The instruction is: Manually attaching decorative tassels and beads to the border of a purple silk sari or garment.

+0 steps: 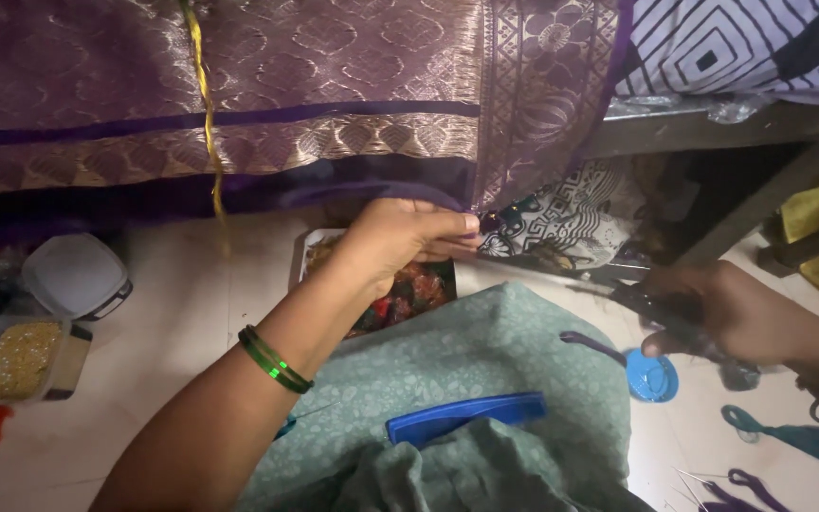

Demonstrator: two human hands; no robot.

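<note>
Left hand (pixel 400 239) pinches the corner of the purple cloth (pixel 239 104); right hand (pixel 722 308) grips dark scissors (pixel 642 299).
Scissor blades point left toward the pinched corner, which hangs just above and left of them. Cloth border runs sideways overhead. Blue comb (pixel 466 417) lies on green fabric (pixel 485 379) below.

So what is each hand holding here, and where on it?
The left hand pinches the purple cloth at its lower corner edge. The right hand grips dark scissors by the handles.
</note>
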